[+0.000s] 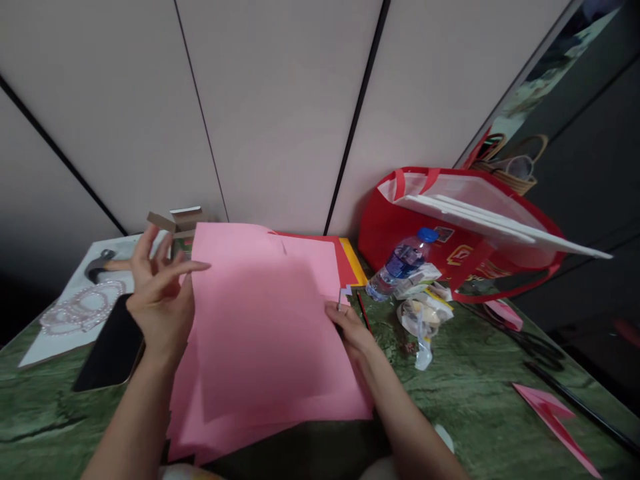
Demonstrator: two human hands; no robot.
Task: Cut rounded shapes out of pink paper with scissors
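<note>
A large pink paper sheet [260, 320] is held up in front of me, above more pink sheets [185, 413] of which the edges show. My right hand [350, 327] grips its right edge, thumb on top and the other fingers behind. At the upper left edge is my left hand [160, 293], fingers apart and slightly blurred. Its index fingertip overlaps the paper's edge in view; whether it touches I cannot tell. Behind lie another pink sheet [320, 263] and red and yellow paper [354, 260].
Left are a hammer [95, 267], clear beaded strands [83, 313] and a black phone-like slab [107, 350]. To the right stand a water bottle [400, 267] and a red bag [385, 220] with white boards. Clear tape [420, 317], a red pencil [364, 310] and scissors [540, 350] lie near.
</note>
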